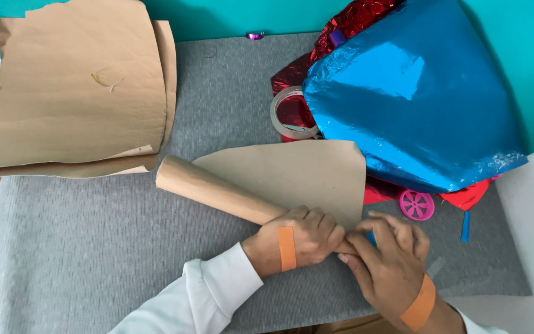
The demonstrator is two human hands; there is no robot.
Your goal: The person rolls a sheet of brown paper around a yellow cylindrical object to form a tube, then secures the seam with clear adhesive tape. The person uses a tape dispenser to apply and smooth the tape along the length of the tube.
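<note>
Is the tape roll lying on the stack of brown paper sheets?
No, the tape roll lies on the grey mat beside the red foil.

Grey mat (94, 247) carries brown paper sheets (69, 93), foil sheets (415, 99), tape roll (288, 114).

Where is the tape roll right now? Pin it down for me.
In the head view, the tape roll lies on the grey mat, right of centre, against the blue foil sheet and just above the brown paper.
</note>
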